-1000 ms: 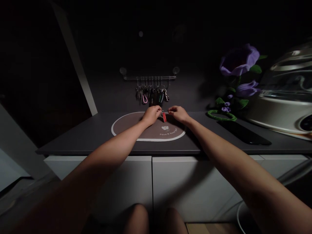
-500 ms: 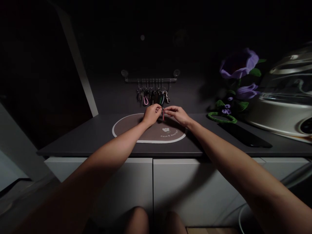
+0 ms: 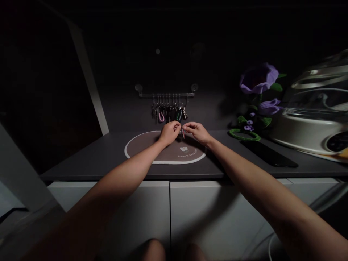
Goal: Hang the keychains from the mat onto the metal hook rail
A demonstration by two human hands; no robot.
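Above the brown oval mat (image 3: pixel 144 146), my two hands meet fingertip to fingertip. Both pinch a small key ring (image 3: pixel 182 126), from which a thin pinkish-red piece (image 3: pixel 183 135) dangles. My left hand (image 3: pixel 170 132) is closed on the ring's left side, and my right hand (image 3: pixel 198 132) closes on it from the right. Fingers partly hide the ring, so its details are too small to tell. Just behind the hands, several sets of keys (image 3: pixel 154 110), a pink loop (image 3: pixel 161 116) and a dark fob (image 3: pixel 178 115) hang from a clear hook rail (image 3: pixel 167 95).
On the right of the dark counter (image 3: pixel 89 159) lies a black phone-like slab (image 3: pixel 269 154). Purple craft flowers (image 3: pixel 259 78) with a green ring base (image 3: pixel 244 135) stand behind it. A cream appliance (image 3: pixel 307 134) with a clear upper part fills the far right. White cabinet doors (image 3: pixel 203 210) are below.
The view has shifted slightly, so the scene sits lower. My hands stay together at the ring, the right fingers closer to the left ones; the dangling piece now hangs at a slant.
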